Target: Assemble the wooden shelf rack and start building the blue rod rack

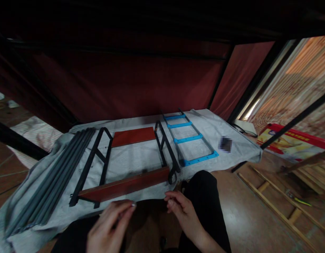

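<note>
A black metal frame (165,147) with two reddish-brown wooden boards lies flat on a grey cloth (131,165). The near board (125,186) runs along the cloth's front edge. My left hand (109,225) hovers just in front of that board with its fingers curled and pinched together; what it holds, if anything, is too small to make out. My right hand (182,209) is beside it with the fingers bent inward at the cloth's edge, close to the board's right end. My black-trousered knees show below both hands.
Several grey metal bars (54,175) lie on the cloth's left side. A grey ladder-like frame with blue cross pieces (189,140) lies at the right. Dark red curtain behind. A red box (291,144) and wooden slats (273,203) are on the floor at right.
</note>
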The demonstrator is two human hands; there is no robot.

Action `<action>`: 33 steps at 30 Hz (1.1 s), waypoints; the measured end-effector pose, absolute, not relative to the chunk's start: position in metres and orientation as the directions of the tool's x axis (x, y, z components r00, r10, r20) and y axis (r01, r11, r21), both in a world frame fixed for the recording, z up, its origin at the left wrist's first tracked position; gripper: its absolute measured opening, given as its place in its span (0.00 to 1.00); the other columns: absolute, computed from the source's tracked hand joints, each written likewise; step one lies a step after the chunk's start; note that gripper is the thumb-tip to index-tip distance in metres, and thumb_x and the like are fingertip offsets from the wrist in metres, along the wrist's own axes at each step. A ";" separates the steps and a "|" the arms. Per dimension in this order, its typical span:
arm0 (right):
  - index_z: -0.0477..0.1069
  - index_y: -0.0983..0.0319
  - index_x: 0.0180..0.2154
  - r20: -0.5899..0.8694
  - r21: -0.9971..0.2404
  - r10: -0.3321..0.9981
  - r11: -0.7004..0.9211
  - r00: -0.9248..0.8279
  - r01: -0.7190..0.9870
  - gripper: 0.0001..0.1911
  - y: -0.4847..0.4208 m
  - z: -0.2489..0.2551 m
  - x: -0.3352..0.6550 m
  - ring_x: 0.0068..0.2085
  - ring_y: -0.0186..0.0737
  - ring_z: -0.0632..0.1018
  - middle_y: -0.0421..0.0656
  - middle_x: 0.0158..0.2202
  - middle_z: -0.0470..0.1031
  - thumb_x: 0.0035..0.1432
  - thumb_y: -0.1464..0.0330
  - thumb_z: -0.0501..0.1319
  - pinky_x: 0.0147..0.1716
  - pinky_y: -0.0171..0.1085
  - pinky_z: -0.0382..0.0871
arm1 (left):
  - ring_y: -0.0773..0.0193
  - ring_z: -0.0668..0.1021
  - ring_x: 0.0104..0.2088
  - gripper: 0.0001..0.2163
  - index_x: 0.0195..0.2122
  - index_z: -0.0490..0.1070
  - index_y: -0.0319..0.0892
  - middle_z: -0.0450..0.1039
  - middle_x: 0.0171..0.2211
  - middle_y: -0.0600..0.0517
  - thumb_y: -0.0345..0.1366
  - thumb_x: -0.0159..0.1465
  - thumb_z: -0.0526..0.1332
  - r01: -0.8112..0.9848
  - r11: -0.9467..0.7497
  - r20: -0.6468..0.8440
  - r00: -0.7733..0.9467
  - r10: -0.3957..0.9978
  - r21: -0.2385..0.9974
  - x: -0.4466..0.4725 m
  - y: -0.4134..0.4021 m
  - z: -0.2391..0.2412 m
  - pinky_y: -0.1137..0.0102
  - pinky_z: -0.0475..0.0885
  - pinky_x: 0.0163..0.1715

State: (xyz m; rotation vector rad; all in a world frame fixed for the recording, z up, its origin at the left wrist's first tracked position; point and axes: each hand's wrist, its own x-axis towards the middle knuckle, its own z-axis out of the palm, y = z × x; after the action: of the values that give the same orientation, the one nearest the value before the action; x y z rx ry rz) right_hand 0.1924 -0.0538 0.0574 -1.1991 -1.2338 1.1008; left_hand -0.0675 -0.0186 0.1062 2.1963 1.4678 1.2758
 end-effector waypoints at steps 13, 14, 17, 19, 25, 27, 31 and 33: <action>0.76 0.59 0.38 -0.089 -0.964 0.925 0.013 0.370 -0.265 0.17 -0.049 0.053 0.262 0.33 0.39 0.79 0.43 0.34 0.80 0.57 0.53 0.68 0.36 0.37 0.75 | 0.57 0.78 0.54 0.15 0.56 0.71 0.49 0.78 0.52 0.49 0.36 0.68 0.61 0.596 -0.659 0.529 0.412 0.742 0.459 0.059 0.001 0.105 0.60 0.73 0.55; 0.75 0.59 0.38 -0.118 -0.944 0.903 0.028 0.412 -0.330 0.18 -0.037 0.053 0.271 0.36 0.40 0.80 0.44 0.36 0.81 0.55 0.53 0.70 0.38 0.39 0.76 | 0.55 0.77 0.55 0.15 0.56 0.71 0.48 0.77 0.52 0.47 0.36 0.68 0.61 0.639 -0.637 0.542 0.381 0.749 0.431 0.058 0.013 0.108 0.58 0.72 0.56; 0.74 0.59 0.37 -0.194 -0.849 0.891 0.057 0.411 -0.525 0.19 -0.002 0.050 0.281 0.41 0.43 0.82 0.46 0.40 0.82 0.51 0.54 0.72 0.45 0.43 0.76 | 0.53 0.78 0.54 0.18 0.59 0.69 0.44 0.77 0.53 0.44 0.36 0.69 0.59 0.719 -0.575 0.452 0.395 0.800 0.390 0.055 0.051 0.112 0.56 0.74 0.54; 0.73 0.59 0.36 -0.216 -0.781 0.907 0.061 0.361 -0.621 0.18 0.016 0.048 0.274 0.42 0.44 0.82 0.47 0.42 0.83 0.50 0.55 0.73 0.48 0.45 0.75 | 0.53 0.79 0.53 0.20 0.62 0.66 0.44 0.76 0.54 0.44 0.35 0.69 0.58 0.730 -0.572 0.347 0.462 0.817 0.375 0.054 0.068 0.110 0.58 0.75 0.53; 0.71 0.58 0.36 -0.218 -0.666 0.932 0.075 0.290 -0.742 0.19 0.033 0.049 0.227 0.41 0.45 0.84 0.47 0.42 0.84 0.51 0.55 0.73 0.46 0.46 0.77 | 0.57 0.81 0.49 0.24 0.67 0.60 0.46 0.78 0.53 0.47 0.31 0.70 0.54 0.745 -0.569 0.186 0.539 0.821 0.348 0.062 0.080 0.106 0.62 0.76 0.50; 0.70 0.57 0.35 -0.211 -0.655 0.936 0.077 0.281 -0.752 0.19 0.033 0.051 0.219 0.42 0.44 0.83 0.47 0.42 0.84 0.51 0.54 0.73 0.46 0.45 0.77 | 0.58 0.81 0.48 0.26 0.68 0.59 0.47 0.79 0.51 0.47 0.29 0.69 0.54 0.738 -0.573 0.154 0.558 0.815 0.357 0.065 0.081 0.108 0.63 0.76 0.49; 0.70 0.57 0.35 -0.219 -0.655 0.932 0.081 0.291 -0.752 0.19 0.034 0.053 0.215 0.41 0.41 0.83 0.45 0.39 0.84 0.51 0.54 0.73 0.47 0.41 0.76 | 0.59 0.80 0.51 0.25 0.67 0.62 0.48 0.78 0.53 0.48 0.29 0.68 0.55 0.705 -0.594 0.114 0.602 0.790 0.388 0.069 0.083 0.114 0.63 0.75 0.52; 0.70 0.57 0.35 -0.223 -0.665 0.932 0.069 0.286 -0.744 0.19 0.035 0.053 0.217 0.40 0.41 0.83 0.44 0.38 0.84 0.51 0.54 0.73 0.46 0.41 0.76 | 0.56 0.80 0.52 0.24 0.65 0.65 0.49 0.78 0.54 0.48 0.32 0.66 0.60 0.726 -0.573 0.092 0.587 0.804 0.380 0.071 0.083 0.116 0.62 0.74 0.53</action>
State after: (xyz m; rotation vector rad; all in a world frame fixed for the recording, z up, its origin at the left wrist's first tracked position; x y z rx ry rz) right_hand 0.2172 0.0353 0.0527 -0.7847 -0.2936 1.2887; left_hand 0.0712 0.0832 0.1162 2.5175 1.2507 0.3672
